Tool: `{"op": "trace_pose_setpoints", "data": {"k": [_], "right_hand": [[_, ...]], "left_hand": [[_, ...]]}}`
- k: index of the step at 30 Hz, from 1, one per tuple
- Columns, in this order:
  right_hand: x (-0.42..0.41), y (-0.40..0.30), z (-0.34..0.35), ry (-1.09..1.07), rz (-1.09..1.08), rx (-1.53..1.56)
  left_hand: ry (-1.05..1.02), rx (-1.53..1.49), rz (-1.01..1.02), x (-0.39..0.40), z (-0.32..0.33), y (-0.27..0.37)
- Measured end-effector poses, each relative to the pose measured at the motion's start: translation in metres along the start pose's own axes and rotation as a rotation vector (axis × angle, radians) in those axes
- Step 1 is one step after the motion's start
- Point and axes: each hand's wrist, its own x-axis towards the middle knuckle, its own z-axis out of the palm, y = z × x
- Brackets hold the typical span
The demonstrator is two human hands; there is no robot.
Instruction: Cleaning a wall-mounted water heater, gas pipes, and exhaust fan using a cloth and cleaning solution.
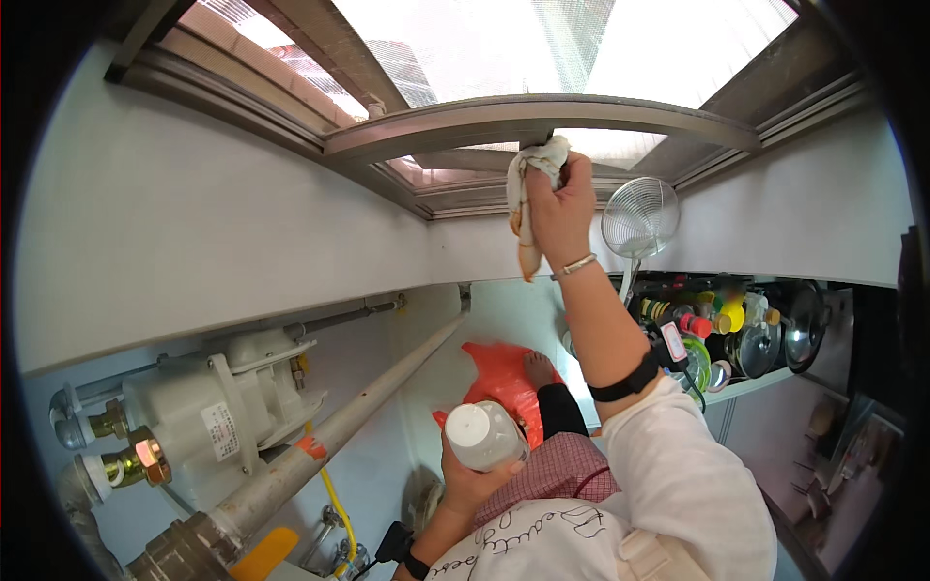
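Observation:
My right hand (570, 210) is raised and grips a stained white cloth (536, 163), whose lower end hangs past my wrist. The bunched top of the cloth is at the metal crossbar (450, 131) of the window frame; whether it touches the bar I cannot tell. Held low in front of my body, a translucent jar with a white lid (476, 428) sits in my left hand (465, 476), its fingers wrapped around the side. Bright window panes (479, 51) slope above my right hand.
A gas meter (196, 414) and a thick pipe (385, 378) with a yellow valve handle (265, 552) are on the left. A wire skimmer (641, 218) stands right of my arm, above bottles (697, 325) and pot lids (805, 327). A red plastic bag (501, 370) lies by my foot.

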Motion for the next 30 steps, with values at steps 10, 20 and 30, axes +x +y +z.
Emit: {"op": "trace_pose_setpoints", "data": {"k": [10, 20, 30], "right_hand": [[-0.022, 0.060, 0.008, -0.051, 0.396, 0.020], [-0.034, 0.083, -0.025, -0.208, 0.346, -0.086], [-0.055, 0.095, -0.077, -0.026, 0.460, 0.030]], "left_hand": [[0.043, -0.035, 0.047, 0.010, 0.001, 0.003], [-0.033, -0.061, 0.027, 0.008, 0.010, 0.013], [-0.018, 0.014, 0.017, 0.008, 0.010, 0.004]]}}
